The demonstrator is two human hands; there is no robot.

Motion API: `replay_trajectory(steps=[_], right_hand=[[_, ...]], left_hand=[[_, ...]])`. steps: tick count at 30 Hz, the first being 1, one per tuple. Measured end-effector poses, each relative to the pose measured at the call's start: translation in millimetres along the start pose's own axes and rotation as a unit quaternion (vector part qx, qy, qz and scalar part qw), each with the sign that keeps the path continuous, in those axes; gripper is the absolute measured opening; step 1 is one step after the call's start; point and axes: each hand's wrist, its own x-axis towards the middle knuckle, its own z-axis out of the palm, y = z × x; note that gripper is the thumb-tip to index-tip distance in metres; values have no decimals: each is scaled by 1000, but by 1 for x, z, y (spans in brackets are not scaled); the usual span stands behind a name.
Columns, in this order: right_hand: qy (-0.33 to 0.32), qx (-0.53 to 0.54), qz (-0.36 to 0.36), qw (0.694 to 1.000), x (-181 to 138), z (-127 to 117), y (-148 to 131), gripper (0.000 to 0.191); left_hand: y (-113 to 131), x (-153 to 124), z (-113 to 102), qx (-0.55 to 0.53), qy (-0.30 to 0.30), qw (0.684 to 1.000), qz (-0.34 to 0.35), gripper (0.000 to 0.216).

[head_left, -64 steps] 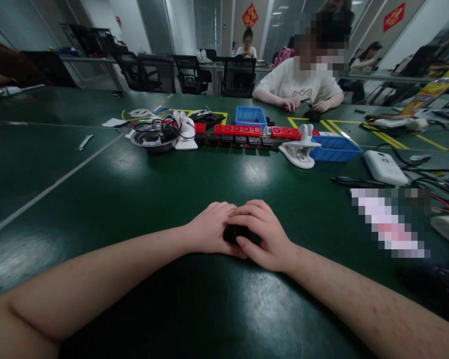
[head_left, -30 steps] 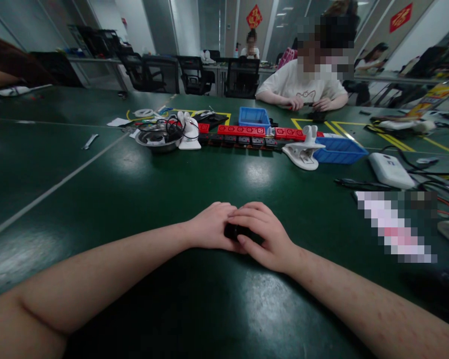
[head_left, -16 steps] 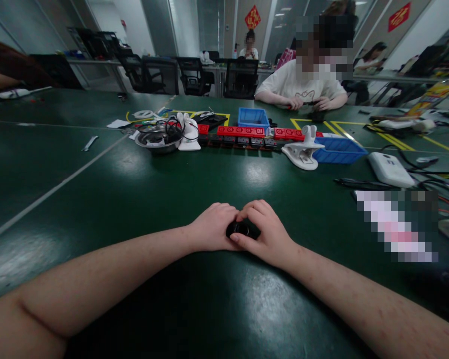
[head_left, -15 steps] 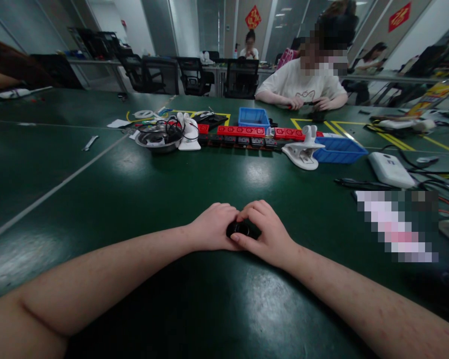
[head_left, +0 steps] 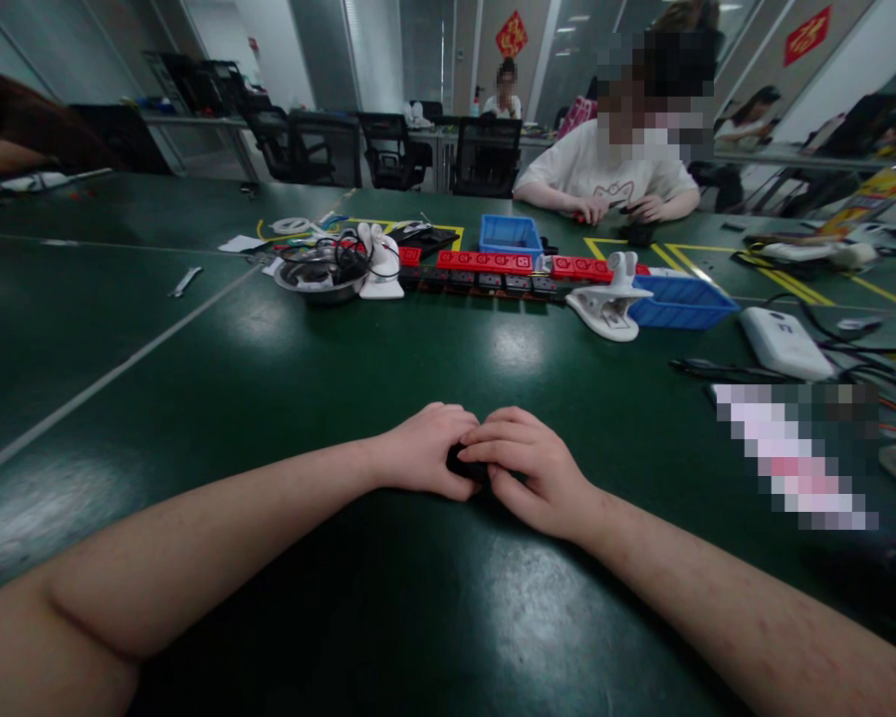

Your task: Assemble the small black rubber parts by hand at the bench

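Note:
A small black object (head_left: pixel 464 464) is between my hands at the middle of the green table; most of it is covered and its kind cannot be made out. My left hand (head_left: pixel 427 454) curls round it from the left, thumb below and fingers above. From the right, my right hand (head_left: pixel 532 466) meets it, its fingers bent over the top and its fingertips on the dark surface. The right thumb is bent in near the object's lower right side.
Beyond my hands stand a metal bowl (head_left: pixel 321 293) with cables, white clip bases (head_left: pixel 610 309), red socket strips (head_left: pixel 485 262) and blue bins (head_left: pixel 683 304). A wrench (head_left: pixel 186 282) lies left. A white box (head_left: pixel 784 342) and cables are right. A co-worker (head_left: pixel 604 179) sits opposite.
My right fingers have come down over the black object, closing the ring that thumb and finger made beside it. Its shiny round face is now covered. My left hand keeps its hold.

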Motion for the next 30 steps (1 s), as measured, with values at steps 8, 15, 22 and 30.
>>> replay_trajectory(steps=[8,15,22,30], right_hand=[[8,-23,47,999,-5,1,-3,26],[5,-39,82,996,-6,3,0,24],[-2,-43,117,992,-4,5,1,27],[-29,-47,122,991,-3,4,0,13]], left_hand=[[5,-2,-2,7,27,1000,-15,39],[6,-1,4,12,39,999,-35,53],[5,-1,3,-22,30,998,-50,52],[5,1,1,-31,29,998,-51,29]])
